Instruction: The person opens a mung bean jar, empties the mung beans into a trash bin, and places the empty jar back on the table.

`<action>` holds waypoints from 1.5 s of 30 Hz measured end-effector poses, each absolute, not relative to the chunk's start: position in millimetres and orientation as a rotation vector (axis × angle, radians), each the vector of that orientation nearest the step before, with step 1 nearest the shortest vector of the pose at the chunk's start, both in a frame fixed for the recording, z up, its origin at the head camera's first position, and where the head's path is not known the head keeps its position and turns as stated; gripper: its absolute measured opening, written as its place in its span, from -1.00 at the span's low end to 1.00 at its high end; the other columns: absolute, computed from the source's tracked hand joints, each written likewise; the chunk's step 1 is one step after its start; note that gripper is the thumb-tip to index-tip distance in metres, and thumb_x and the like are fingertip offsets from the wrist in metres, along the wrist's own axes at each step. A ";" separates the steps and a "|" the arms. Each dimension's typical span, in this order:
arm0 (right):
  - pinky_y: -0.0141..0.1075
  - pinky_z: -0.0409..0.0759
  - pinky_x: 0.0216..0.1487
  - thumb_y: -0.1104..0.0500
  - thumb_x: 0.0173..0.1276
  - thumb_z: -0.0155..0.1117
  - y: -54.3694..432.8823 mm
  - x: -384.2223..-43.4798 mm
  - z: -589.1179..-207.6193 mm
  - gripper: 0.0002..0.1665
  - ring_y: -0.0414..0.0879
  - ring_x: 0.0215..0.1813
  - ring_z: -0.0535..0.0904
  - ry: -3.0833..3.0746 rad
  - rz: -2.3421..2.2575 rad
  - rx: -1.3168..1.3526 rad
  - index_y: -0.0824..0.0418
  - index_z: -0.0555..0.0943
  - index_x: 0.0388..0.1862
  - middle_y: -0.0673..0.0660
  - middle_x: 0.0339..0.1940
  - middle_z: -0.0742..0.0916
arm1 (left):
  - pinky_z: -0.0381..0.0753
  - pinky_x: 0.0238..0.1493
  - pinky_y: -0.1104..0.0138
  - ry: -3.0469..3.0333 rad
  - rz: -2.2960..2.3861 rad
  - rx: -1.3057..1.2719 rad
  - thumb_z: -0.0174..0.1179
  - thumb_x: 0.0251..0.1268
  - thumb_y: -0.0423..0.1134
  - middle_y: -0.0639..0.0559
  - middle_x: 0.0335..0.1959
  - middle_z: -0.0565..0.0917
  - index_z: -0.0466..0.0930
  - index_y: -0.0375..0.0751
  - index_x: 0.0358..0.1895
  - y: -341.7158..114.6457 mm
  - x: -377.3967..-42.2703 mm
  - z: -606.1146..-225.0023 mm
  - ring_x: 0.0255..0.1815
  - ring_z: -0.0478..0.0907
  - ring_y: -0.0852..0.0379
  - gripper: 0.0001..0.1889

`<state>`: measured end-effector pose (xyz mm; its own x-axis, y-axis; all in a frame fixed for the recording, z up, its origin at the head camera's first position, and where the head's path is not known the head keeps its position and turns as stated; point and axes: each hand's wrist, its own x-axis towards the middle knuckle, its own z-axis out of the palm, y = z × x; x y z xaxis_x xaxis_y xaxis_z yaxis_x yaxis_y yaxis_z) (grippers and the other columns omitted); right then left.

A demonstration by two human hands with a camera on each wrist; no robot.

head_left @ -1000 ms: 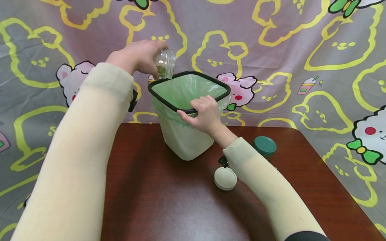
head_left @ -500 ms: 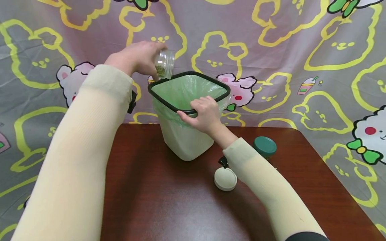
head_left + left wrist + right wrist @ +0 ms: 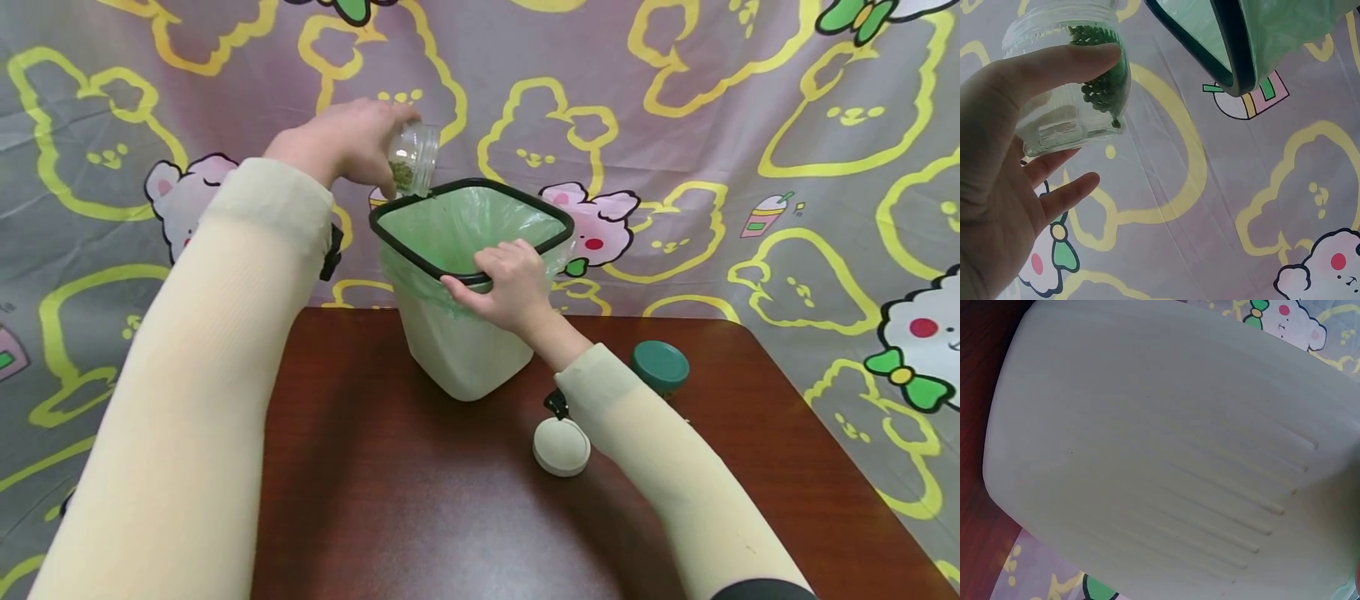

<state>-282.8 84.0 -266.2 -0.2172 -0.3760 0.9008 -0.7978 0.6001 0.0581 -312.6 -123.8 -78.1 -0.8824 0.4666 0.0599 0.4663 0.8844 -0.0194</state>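
My left hand grips a clear glass jar and holds it on its side, its mouth towards the bin. Small green beans lie along the jar's lower side in the left wrist view. The jar sits just at the left corner of a black rim on a pale trash bin. A thin green bag lines the bin. On the near side, my right hand holds the rim, thumb outside and fingers over the edge. Only the bin's ribbed outer wall fills most of the right wrist view.
A round whitish lid-like disc lies on the brown table, left of my right sleeve. Behind that forearm stands a container with a teal lid, partly hidden. A patterned curtain hangs close behind the bin.
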 end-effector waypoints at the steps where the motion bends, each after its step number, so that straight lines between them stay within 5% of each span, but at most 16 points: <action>1: -0.16 0.23 -0.50 -0.30 0.35 0.07 84.2 -282.8 -266.1 -0.30 -0.06 -0.67 0.30 -1.823 0.526 0.952 0.13 0.25 -0.80 0.00 -0.81 0.33 | 0.31 0.16 -0.17 -2.987 0.011 -0.739 0.46 -0.13 -0.29 -0.39 0.31 0.33 -0.01 -0.23 0.52 -123.2 -312.5 -78.1 0.18 0.32 -0.32 0.09; 45: -0.16 0.27 -0.49 -0.21 0.27 0.19 85.5 -282.0 -266.2 -0.35 -0.06 -0.68 0.30 -1.815 0.523 0.950 0.13 0.25 -0.80 -0.01 -0.82 0.33 | 0.34 0.11 -0.19 -2.977 0.024 -0.746 0.46 -0.16 -0.31 -0.41 0.23 0.38 0.05 -0.22 0.50 -122.9 -313.9 -81.6 0.12 0.34 -0.30 0.05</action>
<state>-282.0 85.5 -266.2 -0.2109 -0.3733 0.9034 -0.7968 0.6010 0.0624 -313.9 -122.9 -81.6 -0.8793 0.4717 0.0665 0.4705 0.8818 -0.0328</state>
